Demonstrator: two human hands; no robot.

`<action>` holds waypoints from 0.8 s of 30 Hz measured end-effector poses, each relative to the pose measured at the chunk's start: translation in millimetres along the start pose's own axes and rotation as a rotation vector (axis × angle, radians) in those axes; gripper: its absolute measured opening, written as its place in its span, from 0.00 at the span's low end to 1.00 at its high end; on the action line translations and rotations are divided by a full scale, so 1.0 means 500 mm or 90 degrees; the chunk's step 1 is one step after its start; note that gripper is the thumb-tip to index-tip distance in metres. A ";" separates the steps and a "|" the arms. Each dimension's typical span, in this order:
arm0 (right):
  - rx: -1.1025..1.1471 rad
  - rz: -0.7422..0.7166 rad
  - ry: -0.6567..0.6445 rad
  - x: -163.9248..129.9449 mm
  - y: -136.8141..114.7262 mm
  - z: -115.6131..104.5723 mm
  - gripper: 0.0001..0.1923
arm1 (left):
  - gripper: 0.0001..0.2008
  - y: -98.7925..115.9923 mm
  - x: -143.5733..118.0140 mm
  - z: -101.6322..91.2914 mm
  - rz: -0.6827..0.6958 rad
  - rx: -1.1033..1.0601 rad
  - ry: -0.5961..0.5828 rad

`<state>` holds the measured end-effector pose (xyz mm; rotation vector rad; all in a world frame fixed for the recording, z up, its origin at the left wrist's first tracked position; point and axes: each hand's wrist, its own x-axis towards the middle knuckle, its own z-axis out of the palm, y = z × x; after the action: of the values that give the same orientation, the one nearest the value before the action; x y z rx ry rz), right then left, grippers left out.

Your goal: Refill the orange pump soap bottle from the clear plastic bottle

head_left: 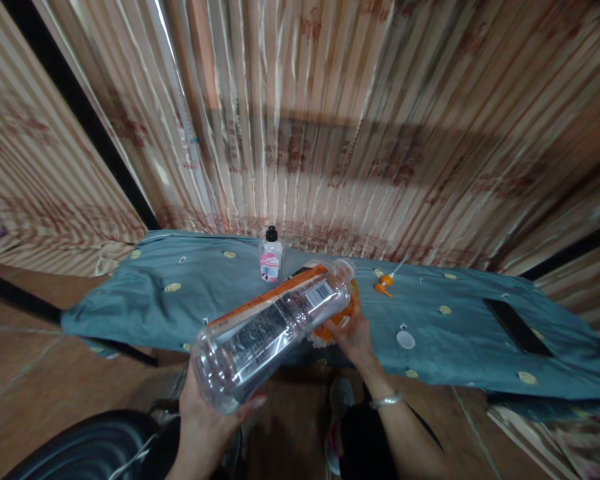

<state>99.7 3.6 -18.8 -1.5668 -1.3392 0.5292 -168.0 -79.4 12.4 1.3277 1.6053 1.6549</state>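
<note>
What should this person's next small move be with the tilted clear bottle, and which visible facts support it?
Probably tip the clear bottle a little further: the left hand lifts its base, its uncapped neck points down toward the orange thing that the right hand steadies on the teal cloth. A white cap lies aside.

On counter [180, 300]: small bottle [271, 257] at back, pump nozzle [384, 285] right of it, cap [405, 339] nearer front, phone [516, 327] far right.

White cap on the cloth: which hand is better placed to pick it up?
Right, probably. The right hand only steadies the clear bottle near its neck, close to the white cap. The left hand grips the bottle's base, farther away.
</note>
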 end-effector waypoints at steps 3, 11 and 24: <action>-0.005 0.007 0.002 0.000 0.003 0.001 0.34 | 0.40 -0.012 0.010 -0.012 -0.006 0.003 -0.039; 0.005 0.016 -0.001 0.001 -0.001 0.001 0.36 | 0.37 0.010 0.005 -0.006 -0.012 -0.002 -0.010; -0.006 0.026 -0.004 0.002 -0.003 -0.001 0.37 | 0.37 0.002 0.005 -0.009 -0.031 0.017 -0.028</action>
<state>99.5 4.1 -16.9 -1.6045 -1.3187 0.5533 -172.8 -79.6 14.9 1.3178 1.6261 1.5703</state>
